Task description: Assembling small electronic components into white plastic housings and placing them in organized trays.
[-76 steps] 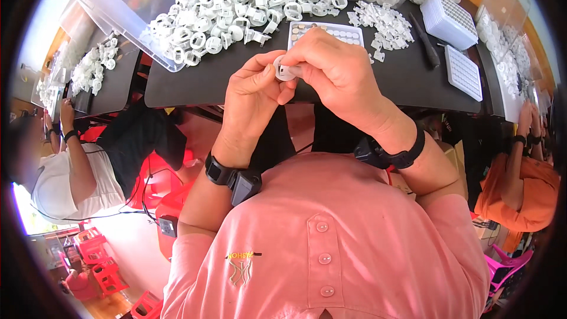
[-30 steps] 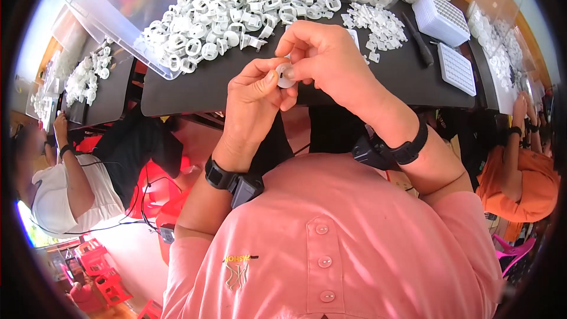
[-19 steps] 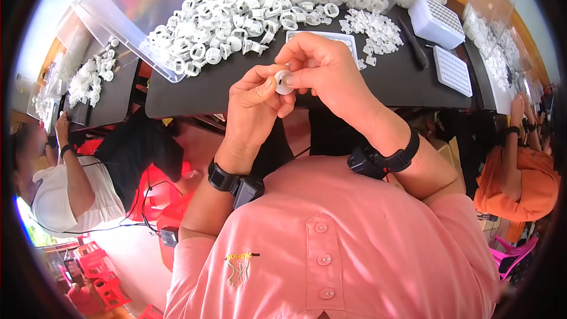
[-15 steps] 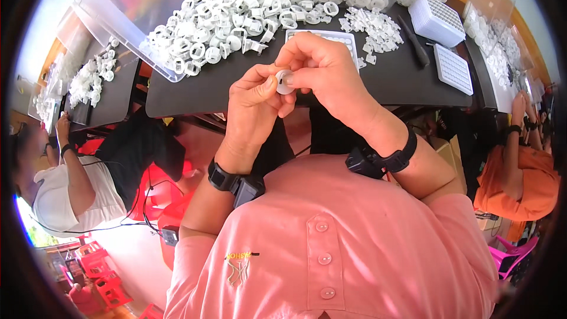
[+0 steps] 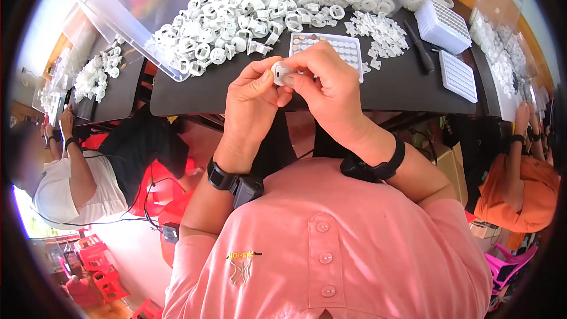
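White, plastic-looking and disc-faced: the round part (image 5: 280,74) with a small dark slot sits between both hands, raised in front of the dark table (image 5: 195,95), towards its near edge. We note the left hand (image 5: 252,91) pinching it by the left side, thumb against forefinger, other fingers curled behind. The right hand (image 5: 331,85) pinches at its right side, thumb and fingertips drawn together; whether a smaller piece is hidden there, we cannot tell.

Risks, as we judge them:

(a) Slip. Fingertips alone carry the part, and its rim looks smooth. Uneven pressure from the right thumb could flick it loose; so near the table edge, it might drop to the floor.

(b) Tilt. If the two pinches push out of line, the part could twist and be strained around the slot.

(c) Knocked tray. The white compartment tray (image 5: 360,59) lies just beyond the right hand and is partly covered by it in our view. A low sweep of that wrist could jog the small round pieces out of their cells.

(d) Mixing. The heap of larger white parts (image 5: 230,20) and the small flat pieces (image 5: 381,32) lie near the tray; a dropped part could be lost among them.
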